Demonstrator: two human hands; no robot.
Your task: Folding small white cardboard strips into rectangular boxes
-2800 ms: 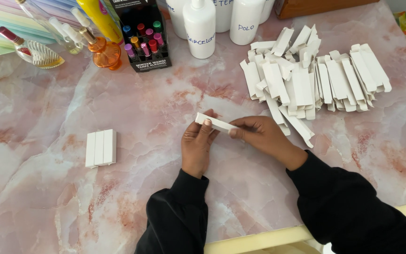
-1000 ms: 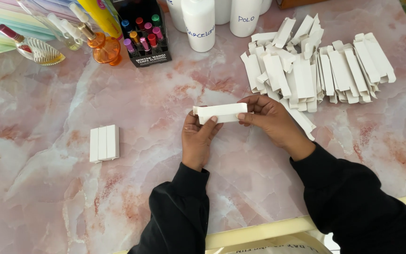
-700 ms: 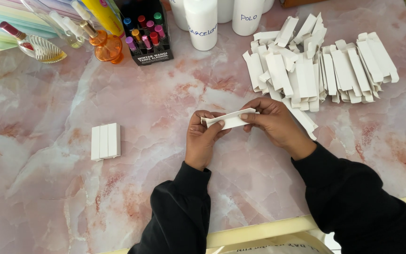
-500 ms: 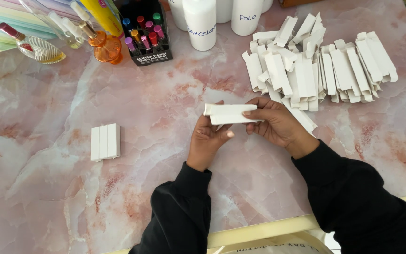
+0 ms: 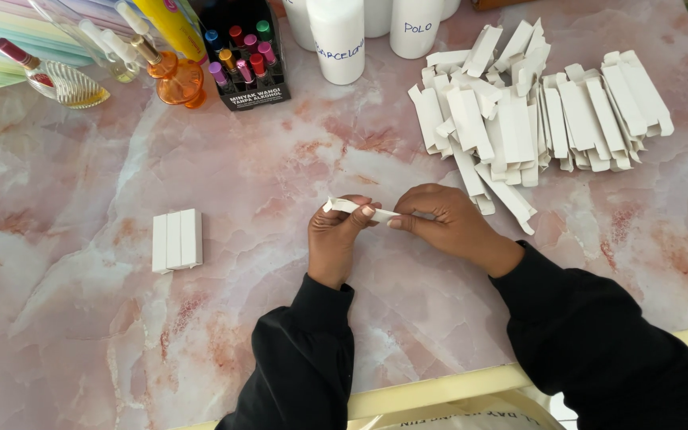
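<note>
Over the middle of the pink marbled table, both hands pinch one small white carton blank, lifted just clear of the surface. The left hand grips its left end between thumb and fingertips, and the right hand nips the right end, so the flat card can be squeezed open along its creases. To the far right lies a loose heap of unfolded white blanks, within easy reach of the right hand. To the left, three finished white boxes sit side by side, touching, kept apart from the heap. Bottles and a black rack of small vials stand along the far edge.
</note>
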